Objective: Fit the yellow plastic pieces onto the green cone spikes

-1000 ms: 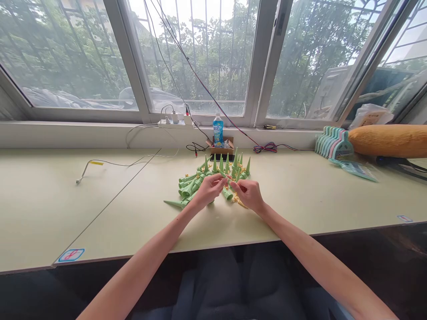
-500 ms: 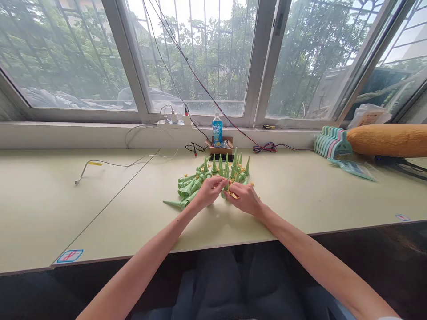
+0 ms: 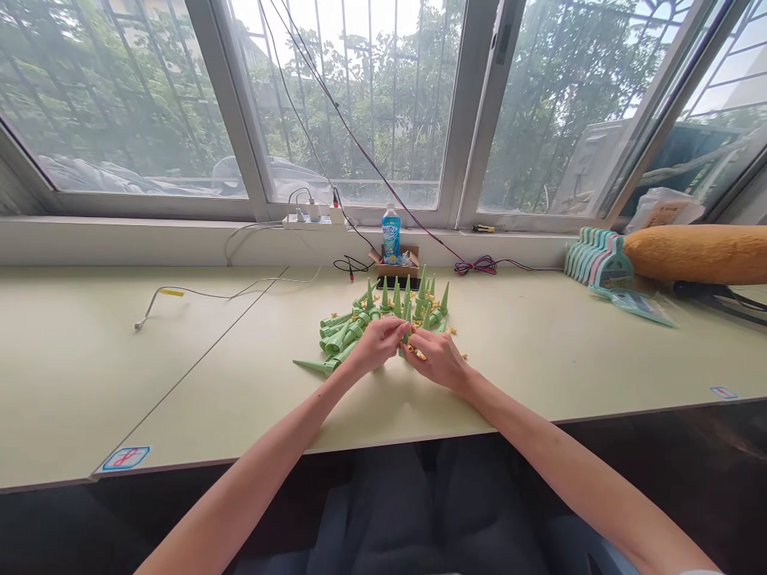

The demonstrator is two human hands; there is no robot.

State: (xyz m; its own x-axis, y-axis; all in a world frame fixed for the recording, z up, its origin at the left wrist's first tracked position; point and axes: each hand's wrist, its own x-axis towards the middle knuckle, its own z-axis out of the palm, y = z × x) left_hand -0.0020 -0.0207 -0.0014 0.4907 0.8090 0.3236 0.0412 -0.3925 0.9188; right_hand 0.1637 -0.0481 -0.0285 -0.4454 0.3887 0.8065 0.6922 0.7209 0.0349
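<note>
My left hand point(image 3: 379, 342) is closed, thumb and fingers pinching a green plant watering spike point(image 3: 409, 310) that points upward. Against the same spike, the fingers of my right hand point(image 3: 442, 359) are closed on a small yellow valve point(image 3: 411, 348) at its side. Fingers cover much of the join, so I cannot tell how far the valve sits in. Behind both hands several more green spikes stand upright, some with yellow valves. To the left, further spikes point(image 3: 336, 342) lie on their sides in a heap, and one lone spike point(image 3: 311, 365) points left.
Loose yellow valves point(image 3: 452, 331) lie right of the pile. At the back are a small cardboard box point(image 3: 409, 271), a blue bottle point(image 3: 391, 234) and coiled cables point(image 3: 476, 265). Pastel plastic pieces point(image 3: 596, 257) and an orange cushion point(image 3: 695, 252) occupy the right. A white cable point(image 3: 197, 292) crosses the left.
My right fingers have shifted slightly, and the yellow valve shows more clearly between them. My left hand keeps its place on the spike.
</note>
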